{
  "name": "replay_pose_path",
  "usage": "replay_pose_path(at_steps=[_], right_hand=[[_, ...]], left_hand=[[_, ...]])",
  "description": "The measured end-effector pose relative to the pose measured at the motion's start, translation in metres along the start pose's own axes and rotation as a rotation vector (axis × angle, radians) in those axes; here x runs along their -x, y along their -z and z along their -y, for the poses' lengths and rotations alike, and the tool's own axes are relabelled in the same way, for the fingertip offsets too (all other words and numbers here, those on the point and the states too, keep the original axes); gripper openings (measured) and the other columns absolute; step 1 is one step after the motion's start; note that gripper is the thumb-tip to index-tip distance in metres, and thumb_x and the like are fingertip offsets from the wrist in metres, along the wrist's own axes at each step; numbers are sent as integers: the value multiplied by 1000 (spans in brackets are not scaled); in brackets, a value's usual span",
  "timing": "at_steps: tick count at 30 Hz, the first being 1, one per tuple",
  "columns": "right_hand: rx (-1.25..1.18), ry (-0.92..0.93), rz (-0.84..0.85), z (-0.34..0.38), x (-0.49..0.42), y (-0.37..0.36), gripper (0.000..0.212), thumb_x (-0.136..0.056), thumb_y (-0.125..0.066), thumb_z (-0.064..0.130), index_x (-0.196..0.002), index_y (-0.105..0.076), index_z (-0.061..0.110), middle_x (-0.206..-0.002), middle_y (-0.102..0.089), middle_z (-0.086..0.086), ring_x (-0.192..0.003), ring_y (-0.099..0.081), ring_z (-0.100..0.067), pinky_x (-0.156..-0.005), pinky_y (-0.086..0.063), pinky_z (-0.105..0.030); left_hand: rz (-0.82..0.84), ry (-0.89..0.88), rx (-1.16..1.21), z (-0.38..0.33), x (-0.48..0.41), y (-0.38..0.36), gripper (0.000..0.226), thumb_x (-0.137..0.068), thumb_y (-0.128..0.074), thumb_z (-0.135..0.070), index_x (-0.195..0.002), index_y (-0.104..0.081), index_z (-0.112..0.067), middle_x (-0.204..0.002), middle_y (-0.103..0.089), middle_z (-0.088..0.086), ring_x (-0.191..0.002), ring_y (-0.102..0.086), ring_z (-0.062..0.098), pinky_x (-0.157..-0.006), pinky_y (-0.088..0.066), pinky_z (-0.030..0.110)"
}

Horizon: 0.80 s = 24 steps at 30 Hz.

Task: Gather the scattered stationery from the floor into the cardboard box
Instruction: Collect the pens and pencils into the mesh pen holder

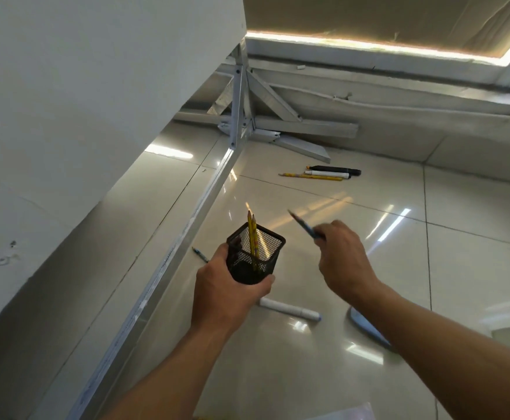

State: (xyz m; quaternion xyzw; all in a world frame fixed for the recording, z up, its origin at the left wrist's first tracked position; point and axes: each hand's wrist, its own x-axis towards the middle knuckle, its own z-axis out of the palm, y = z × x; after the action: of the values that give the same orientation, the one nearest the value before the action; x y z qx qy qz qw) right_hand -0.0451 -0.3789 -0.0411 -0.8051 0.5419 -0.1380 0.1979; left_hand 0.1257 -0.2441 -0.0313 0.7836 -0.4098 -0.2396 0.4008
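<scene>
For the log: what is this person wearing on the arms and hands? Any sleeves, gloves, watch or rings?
Nothing worn shows. The left hand and right hand are ungloved, with no ring on the fingers in view. Neither wrist carries a watch or band. The left forearm and right forearm are bare to the frame's edge, so no sleeve appears.

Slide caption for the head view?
Left hand holds mesh cup of yellow pencils; right hand pinches blue pen; markers on floor.

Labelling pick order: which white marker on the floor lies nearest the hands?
The near white marker, by the left hand; the far white marker lies beside the black marker, well away.
</scene>
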Motion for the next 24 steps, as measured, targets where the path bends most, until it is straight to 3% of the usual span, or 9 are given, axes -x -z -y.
replay_pose_path(at_steps=[3, 7, 10, 13, 18, 24], right_hand=[[-307, -14, -133, 33, -28, 43, 16, -100, -58, 8, -113, -66, 12, -99, -65, -2, -87, -63, -14, -69, -47, -18], [-689, 0, -166, 79, -48, 83, 24, -99, -62, 13, -123, -63, 10, -102, -72, 1, -87, -73, -7, -79, -60, -24], [-832, 5, -82, 96, -45, 89, 26, -98, -63, 11, -124, -61, 8, -99, -74, -1, -86, -75, -8, -77, -62, -23], [-801, 0, 16, 94, -31, 75, 26, -97, -64, 8, -122, -60, 13, -95, -74, -2, -84, -75, -8, -73, -62, -22], [-729, -74, 115, 81, -11, 43, 26, -94, -69, 6, -118, -64, 15, -92, -74, 0, -86, -74, -9, -77, -63, -27], [-658, -91, 101, 78, -4, 23, 29, -88, -76, 5, -115, -70, 13, -95, -74, 0, -91, -72, -11, -77, -58, -20]], left_hand=[[-3, -2, 3, -13, -4, -3, 71, -61, -95, -39, -124, -64, -28, -105, -70, -15, -97, -67, 5, -64, -50, 2], [5, -25, -27, -26, -10, -6, 76, -65, -93, -41, -132, -58, -29, -110, -63, -20, -102, -61, 2, -66, -50, 1], [-19, -26, -41, -28, -11, -10, 79, -66, -92, -42, -135, -57, -26, -119, -67, -12, -105, -61, 5, -70, -52, 6], [-36, -22, -63, -26, -8, -12, 81, -67, -92, -42, -137, -56, -25, -124, -68, -7, -112, -64, 12, -69, -51, 6], [-49, 6, -12, -12, 6, -12, 78, -64, -94, -39, -132, -59, -27, -117, -70, -10, -104, -66, 11, -63, -50, 1], [-44, 13, -7, 2, 17, -11, 77, -63, -94, -39, -131, -60, -28, -111, -68, -14, -98, -65, 7, -64, -48, -2]])
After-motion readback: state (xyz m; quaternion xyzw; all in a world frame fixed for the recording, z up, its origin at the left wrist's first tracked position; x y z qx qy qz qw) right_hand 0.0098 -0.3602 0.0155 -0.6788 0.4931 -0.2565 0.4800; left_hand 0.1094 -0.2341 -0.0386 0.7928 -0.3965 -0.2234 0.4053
